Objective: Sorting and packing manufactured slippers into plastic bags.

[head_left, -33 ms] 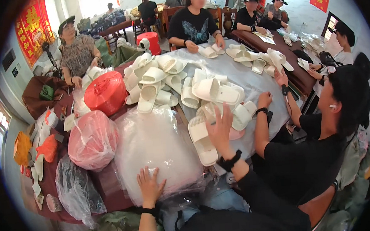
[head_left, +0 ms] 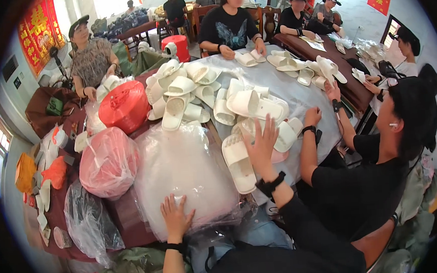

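My left hand (head_left: 177,216) lies flat with its fingers apart on the near edge of a stack of clear plastic bags (head_left: 180,164). Raised just past the right side of that stack is my right hand (head_left: 261,146), open, fingers spread and nothing in it. Close behind it, on the left, a white slipper (head_left: 240,167) rests on the table; whether the hand touches it I cannot tell. More white slippers (head_left: 284,135) sit just right of the hand. Beyond the bags stands a heap of white slippers (head_left: 180,91).
Left of the bags sit a red roll of plastic twine (head_left: 123,107) and a pink roll in clear wrap (head_left: 108,163). A crumpled clear bag (head_left: 91,219) hangs over the near edge, beside a tape roll (head_left: 62,237). At my right a co-worker (head_left: 381,176) reaches over the table; others sit across it.
The whole view has shifted very slightly. My right hand's fingers look a little more upright and spread; my left hand stays on the bags.
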Demonstrator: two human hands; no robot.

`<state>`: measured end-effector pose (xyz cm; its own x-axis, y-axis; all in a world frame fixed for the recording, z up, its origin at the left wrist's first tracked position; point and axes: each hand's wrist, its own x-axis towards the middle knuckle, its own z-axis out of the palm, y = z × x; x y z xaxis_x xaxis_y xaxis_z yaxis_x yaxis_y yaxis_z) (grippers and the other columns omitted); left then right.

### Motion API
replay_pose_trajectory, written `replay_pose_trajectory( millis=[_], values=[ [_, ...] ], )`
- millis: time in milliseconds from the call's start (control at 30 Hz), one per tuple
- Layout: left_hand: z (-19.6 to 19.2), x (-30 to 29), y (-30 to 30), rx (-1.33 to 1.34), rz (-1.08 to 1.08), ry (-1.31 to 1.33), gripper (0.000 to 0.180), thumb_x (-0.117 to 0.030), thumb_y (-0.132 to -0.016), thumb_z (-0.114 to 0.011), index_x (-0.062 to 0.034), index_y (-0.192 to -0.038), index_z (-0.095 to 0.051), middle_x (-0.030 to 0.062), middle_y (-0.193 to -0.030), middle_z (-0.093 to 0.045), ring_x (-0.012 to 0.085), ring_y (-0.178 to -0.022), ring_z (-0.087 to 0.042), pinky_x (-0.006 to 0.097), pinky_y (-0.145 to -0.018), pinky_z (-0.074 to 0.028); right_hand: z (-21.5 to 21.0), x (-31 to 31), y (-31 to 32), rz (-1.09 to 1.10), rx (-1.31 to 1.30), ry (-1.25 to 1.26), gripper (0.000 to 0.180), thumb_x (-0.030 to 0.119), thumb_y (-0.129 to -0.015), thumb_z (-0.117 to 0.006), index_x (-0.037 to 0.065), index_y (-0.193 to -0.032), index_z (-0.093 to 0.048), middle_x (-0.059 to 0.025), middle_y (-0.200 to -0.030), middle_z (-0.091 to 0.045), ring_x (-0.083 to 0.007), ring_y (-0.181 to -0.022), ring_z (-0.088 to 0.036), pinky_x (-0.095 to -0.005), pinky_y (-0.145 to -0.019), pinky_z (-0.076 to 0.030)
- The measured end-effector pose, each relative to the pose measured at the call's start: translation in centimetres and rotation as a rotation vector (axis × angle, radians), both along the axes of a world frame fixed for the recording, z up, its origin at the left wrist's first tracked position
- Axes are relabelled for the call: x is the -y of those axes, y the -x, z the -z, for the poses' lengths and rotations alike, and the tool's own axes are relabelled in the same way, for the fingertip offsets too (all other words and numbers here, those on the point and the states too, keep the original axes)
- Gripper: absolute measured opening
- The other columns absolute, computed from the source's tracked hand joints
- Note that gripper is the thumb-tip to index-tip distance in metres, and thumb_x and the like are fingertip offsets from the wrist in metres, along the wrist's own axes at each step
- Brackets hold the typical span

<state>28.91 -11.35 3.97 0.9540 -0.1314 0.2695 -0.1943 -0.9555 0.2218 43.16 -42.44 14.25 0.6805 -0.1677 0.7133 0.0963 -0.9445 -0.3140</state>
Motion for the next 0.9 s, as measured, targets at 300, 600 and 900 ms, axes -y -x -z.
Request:
replay_pose_trajectory(
  millis=[300, 600, 900],
  values=[
    [-0.2, 0.3, -0.1, -0.01, -0.018, 0.051, 0.056, -0.042, -0.076, -0.063, -0.0206, -0.127, -0.054, 0.0195, -0.137, -0.038, 0.0385, -0.129, -0.03, 0.052, -0.107, -0.018, 4.5, 6.5, -5.6, 0.286, 0.168, -0.305, 0.064, 0.032, -0.087, -0.059, 0.008, -0.139, -0.029, -0.0256, -0.143, -0.026, -0.0407, -0.131, -0.027, -0.0477, -0.106, -0.024],
    [-0.4, 0.3, -0.2, 0.01, -0.025, 0.011, 0.056, -0.042, -0.076, -0.063, -0.0218, -0.127, -0.053, 0.0187, -0.137, -0.038, 0.0374, -0.129, -0.031, 0.052, -0.107, -0.019, 4.3, 7.6, -6.4, 0.064, -0.023, -0.593, 0.066, 0.017, -0.082, -0.064, 0.005, -0.138, -0.029, -0.022, -0.119, -0.053, -0.0305, -0.107, -0.055, -0.0386, -0.092, -0.04],
    [-0.2, 0.4, -0.2, -0.012, -0.021, 0.006, 0.057, -0.044, -0.077, -0.061, -0.0216, -0.128, -0.053, 0.0189, -0.137, -0.039, 0.0373, -0.129, -0.031, 0.052, -0.107, -0.018, 2.3, 5.3, -5.1, -0.382, -0.337, -1.503, 0.048, 0.018, -0.081, -0.065, 0.0, -0.122, -0.046, -0.0111, -0.103, -0.061, -0.0209, -0.086, -0.062, -0.0331, -0.077, -0.052]
  ],
)
